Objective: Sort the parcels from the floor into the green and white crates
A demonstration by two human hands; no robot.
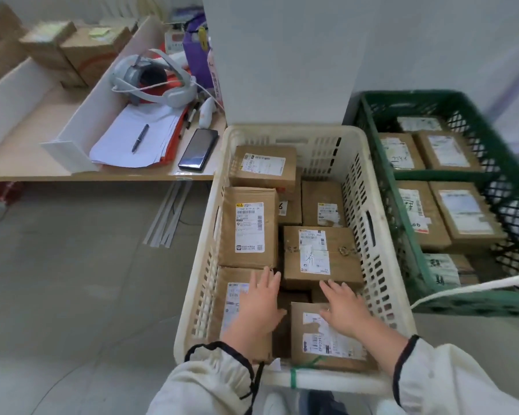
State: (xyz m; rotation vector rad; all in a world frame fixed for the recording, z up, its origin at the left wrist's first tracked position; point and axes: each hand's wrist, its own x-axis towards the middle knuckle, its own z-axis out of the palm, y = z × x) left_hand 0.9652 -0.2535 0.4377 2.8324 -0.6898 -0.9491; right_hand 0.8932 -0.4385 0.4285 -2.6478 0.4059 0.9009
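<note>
At six o'clock in the white crate (288, 130), my left hand (259, 304) lay flat and open on the left parcel (229, 310), my right hand (346, 308) likewise on the right parcel (327, 344), probably pressing both level; the green crate (402, 94) stood at two o'clock.

The white crate (285, 130) is cream-toned with slotted walls, its parcels (246, 194) brown with white, black-printed labels (250, 232); the green crate (417, 94) at 3 o'clock is dark lattice; at 11 o'clock a purple bag (194, 56) and glossy black phone (198, 149) lie on the pale tan table (27, 158).
</note>
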